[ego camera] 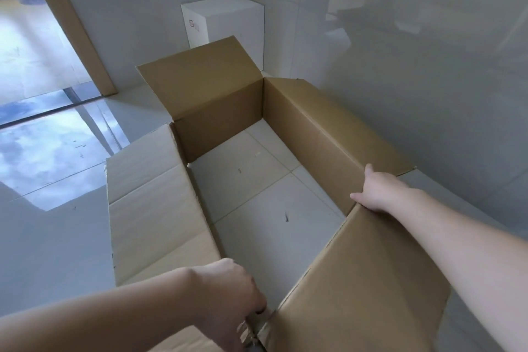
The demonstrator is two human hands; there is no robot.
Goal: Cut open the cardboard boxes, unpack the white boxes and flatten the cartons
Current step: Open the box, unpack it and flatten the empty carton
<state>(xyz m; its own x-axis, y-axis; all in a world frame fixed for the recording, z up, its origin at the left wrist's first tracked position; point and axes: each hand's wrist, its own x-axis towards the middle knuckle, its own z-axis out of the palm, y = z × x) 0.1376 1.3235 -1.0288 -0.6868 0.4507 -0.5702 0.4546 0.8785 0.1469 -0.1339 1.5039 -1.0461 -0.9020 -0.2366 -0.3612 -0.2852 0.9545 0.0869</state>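
Both hands, left (228,297) and right (381,191), grip the bottomless brown corrugated carton's (308,123) rim.

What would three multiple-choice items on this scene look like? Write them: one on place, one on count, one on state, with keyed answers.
1. Where is the white cardboard box?
A. in the wall corner
B. inside the carton
C. in the doorway

2. How many hands touch the brown cardboard carton?
A. none
B. one
C. two

3. What shows inside the carton?
A. white boxes
B. bare floor tiles
C. packing paper

Answers:
1 A: it stands where the walls meet, behind the carton.
2 C: the left hand grips the near corner and the right hand the right wall.
3 B: floor tiles show through.
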